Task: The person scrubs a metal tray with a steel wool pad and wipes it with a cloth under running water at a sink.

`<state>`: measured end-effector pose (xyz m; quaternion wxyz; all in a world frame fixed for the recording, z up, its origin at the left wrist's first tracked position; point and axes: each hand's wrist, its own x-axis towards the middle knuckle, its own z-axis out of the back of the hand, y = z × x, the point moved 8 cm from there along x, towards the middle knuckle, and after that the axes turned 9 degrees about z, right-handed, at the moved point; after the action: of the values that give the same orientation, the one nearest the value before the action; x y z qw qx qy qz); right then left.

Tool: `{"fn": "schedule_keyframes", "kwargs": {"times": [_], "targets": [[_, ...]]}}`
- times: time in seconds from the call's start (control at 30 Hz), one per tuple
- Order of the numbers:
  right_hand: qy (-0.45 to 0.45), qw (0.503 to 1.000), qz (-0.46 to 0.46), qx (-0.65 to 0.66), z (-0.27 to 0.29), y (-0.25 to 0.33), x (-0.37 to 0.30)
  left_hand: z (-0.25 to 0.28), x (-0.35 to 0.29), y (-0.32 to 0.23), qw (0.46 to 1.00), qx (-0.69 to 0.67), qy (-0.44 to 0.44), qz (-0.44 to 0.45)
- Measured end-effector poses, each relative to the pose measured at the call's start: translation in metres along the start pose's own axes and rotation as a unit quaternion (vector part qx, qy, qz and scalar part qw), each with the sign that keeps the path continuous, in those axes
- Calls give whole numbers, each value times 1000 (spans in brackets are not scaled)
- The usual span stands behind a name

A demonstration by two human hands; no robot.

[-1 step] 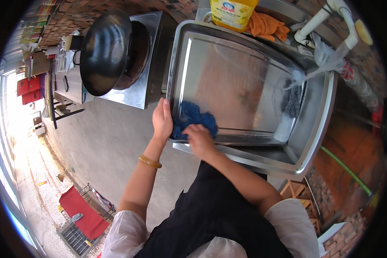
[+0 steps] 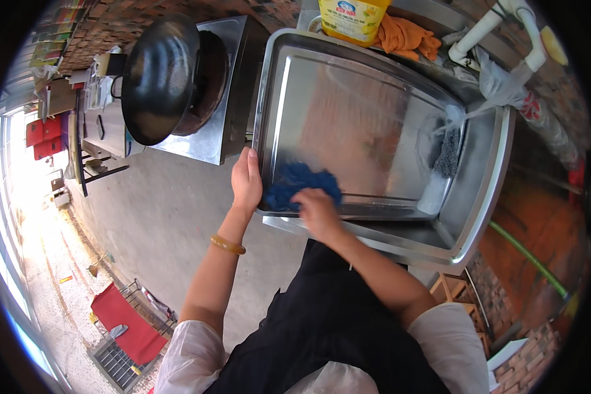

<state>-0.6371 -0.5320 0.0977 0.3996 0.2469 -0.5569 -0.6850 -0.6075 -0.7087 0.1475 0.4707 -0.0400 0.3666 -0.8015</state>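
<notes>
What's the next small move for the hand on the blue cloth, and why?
Probably push the blue cloth away across the tray. The right hand presses it at the near edge, the left hand steadies the rim, and the far part lies beyond the cloth.

Blue cloth (image 2: 300,184), silver tray (image 2: 348,98), black wok (image 2: 157,79), orange rag (image 2: 407,36), yellow bottle (image 2: 353,18).

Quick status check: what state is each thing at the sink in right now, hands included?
metal tray: tilted in the sink, inside wet and shiny.
blue cloth: bunched, pressed against the tray's near corner.
right hand: on the blue cloth.
left hand: gripping the tray's near rim.
sink: holds the tray.
wok: tipped on its side on the stove.
yellow bottle: upright behind the tray.
orange cloth: crumpled, lying idle.
</notes>
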Motion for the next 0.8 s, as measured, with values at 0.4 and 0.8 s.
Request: {"fn": "schedule_keyframes", "kwargs": {"times": [0.4,0.8], "targets": [[113,835,-443,-306,203,-237,-187,1,-1,-1,1000,-14,-11,-6],[165,949,213,-162,4,5,38,7,-4,-5,999,12,-35,13]]}}
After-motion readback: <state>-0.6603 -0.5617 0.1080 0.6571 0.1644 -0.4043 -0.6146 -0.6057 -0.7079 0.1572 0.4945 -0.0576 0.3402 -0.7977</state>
